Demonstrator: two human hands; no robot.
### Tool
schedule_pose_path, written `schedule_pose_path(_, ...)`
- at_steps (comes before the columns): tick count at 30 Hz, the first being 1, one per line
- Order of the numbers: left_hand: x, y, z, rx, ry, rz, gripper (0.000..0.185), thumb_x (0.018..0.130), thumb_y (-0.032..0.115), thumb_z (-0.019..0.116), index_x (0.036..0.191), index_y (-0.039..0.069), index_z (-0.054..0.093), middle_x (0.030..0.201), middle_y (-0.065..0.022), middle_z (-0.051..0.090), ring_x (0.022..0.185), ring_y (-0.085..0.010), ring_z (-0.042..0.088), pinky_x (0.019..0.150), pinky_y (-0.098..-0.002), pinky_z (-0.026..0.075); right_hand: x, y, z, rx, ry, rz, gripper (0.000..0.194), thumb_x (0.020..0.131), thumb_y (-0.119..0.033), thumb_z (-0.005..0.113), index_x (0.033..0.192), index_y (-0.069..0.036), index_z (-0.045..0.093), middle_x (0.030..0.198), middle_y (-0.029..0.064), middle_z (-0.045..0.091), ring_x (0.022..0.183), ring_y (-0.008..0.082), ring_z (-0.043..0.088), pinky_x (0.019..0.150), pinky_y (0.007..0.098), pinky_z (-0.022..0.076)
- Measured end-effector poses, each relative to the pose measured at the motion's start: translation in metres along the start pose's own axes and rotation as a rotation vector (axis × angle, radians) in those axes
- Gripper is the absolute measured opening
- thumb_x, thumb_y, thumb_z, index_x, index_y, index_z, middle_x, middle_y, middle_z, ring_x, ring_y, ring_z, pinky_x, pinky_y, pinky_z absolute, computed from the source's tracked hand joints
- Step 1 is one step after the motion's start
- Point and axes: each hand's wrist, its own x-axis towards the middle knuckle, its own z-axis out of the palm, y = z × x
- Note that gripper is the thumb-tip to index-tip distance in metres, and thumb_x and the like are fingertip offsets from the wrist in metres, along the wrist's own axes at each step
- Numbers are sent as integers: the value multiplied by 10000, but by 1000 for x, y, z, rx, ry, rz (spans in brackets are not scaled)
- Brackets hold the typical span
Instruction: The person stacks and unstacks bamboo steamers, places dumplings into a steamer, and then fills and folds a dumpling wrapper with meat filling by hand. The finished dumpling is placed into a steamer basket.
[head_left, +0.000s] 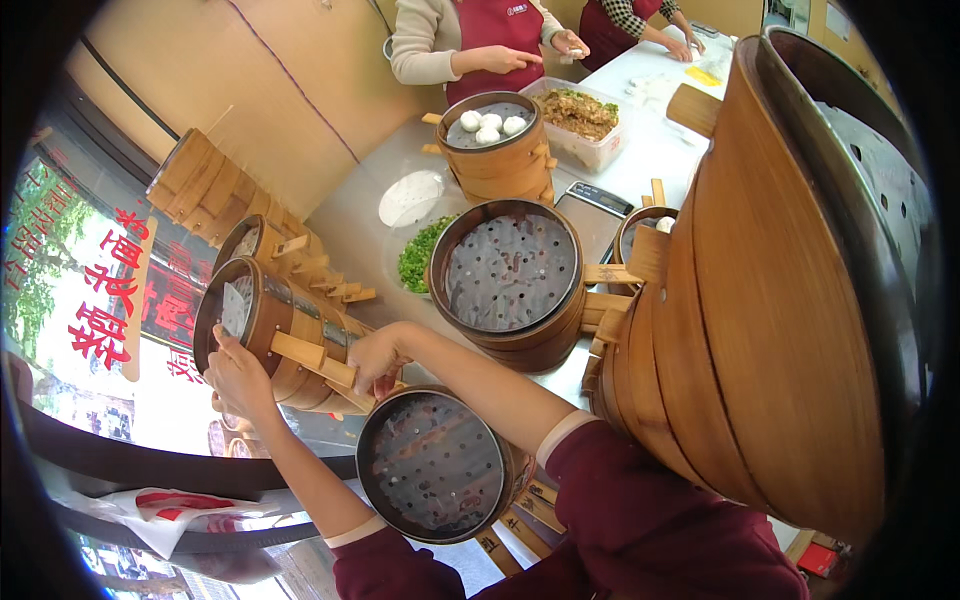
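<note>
My left hand (238, 375) grips the near rim of the top bamboo steamer (300, 330) in a stack beside the window, its thumb by a pale perforated liner (237, 306). My right hand (379, 360) closes around a wooden handle lower on the same stack; its fingertips are partly hidden. Below my hands stands a steamer with a dark perforated liner (439, 465). Another lined steamer (512, 274) tops a stack at the middle of the metal table, beside a clear bowl of chopped green onion (424, 255).
A tall steamer stack (757, 300) looms close on the right. Farther back are a steamer of white buns (487, 135), a plastic tub of filling (577, 116) and a digital scale (600, 199). Two co-workers in red aprons stand at the far side. More steamers (217, 187) lean along the window.
</note>
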Motion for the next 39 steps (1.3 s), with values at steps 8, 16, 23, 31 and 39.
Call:
schedule_pose_path(8,-2,-5,0,-20,35,14,605,939,532,241,882,96,656,890,-52,627,981,-264,522,883,-509,312,-8,-4,2,-13,-62,32,253,799,-139,639,972,24,553,810,125,613,723,193,631,612,315,520)
schedule_pose_path(16,0,-9,2,-55,28,30,595,925,540,266,894,71,632,887,-120,624,958,-302,529,861,-521,322,-1,4,7,72,-18,32,327,780,-182,684,1004,20,557,813,93,597,749,176,609,610,302,519)
schedule_pose_path(23,1,-5,0,-148,2,23,609,927,562,237,967,126,660,908,-101,628,1002,-274,514,887,-502,311,6,15,7,183,17,5,271,794,-145,663,1000,-8,551,769,45,577,699,126,590,610,282,526)
schedule_pose_path(31,3,-14,3,-63,-10,56,533,937,498,280,945,99,634,890,-122,610,974,-290,523,884,-504,320,-13,-10,-16,-45,296,83,76,741,-50,608,788,7,626,710,113,626,646,175,615,575,307,517)
schedule_pose_path(39,6,-22,6,-88,-10,95,455,935,439,305,1049,124,612,878,-122,587,936,-297,530,840,-514,353,-8,-132,-83,-74,1411,-495,166,745,-105,515,655,-21,626,592,106,623,560,246,615,535,341,477)
